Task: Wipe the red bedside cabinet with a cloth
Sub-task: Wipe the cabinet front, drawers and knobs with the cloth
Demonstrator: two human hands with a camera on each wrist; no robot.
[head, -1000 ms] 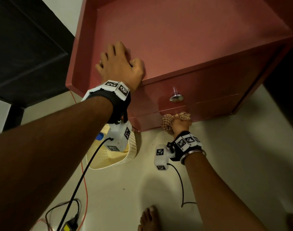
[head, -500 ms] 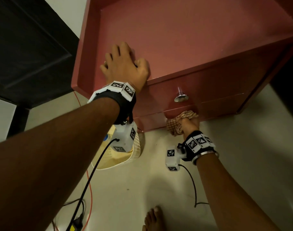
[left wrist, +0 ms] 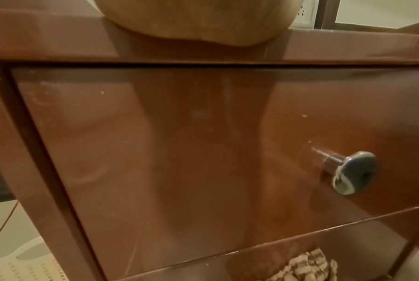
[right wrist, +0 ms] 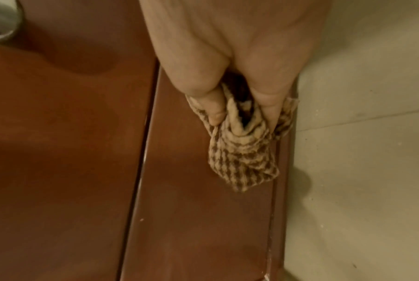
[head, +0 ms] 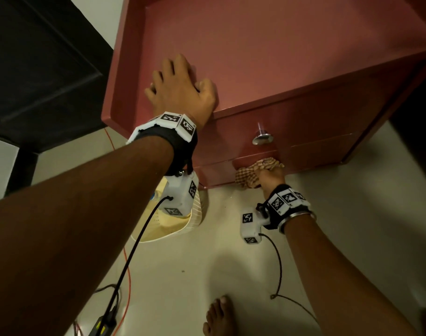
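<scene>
Your left hand (head: 180,90) lies spread flat on the red cabinet (head: 267,57) top. Your right hand (head: 271,174), below the knob (head: 262,138), pinches the bunched checked cloth (right wrist: 244,155) against the lower front panel.

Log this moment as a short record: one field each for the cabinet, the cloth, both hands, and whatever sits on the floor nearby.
cabinet: red bedside cabinet, drawer shut, metal knob on the drawer front
cloth: checked cloth, bunched against the lower front panel below the drawer
right hand: right hand grips the cloth and presses it to the panel
left hand: left hand rests palm down on the cabinet top at its front edge
floor: pale perforated basket by the cabinet's left corner; cables; a bare foot
</scene>
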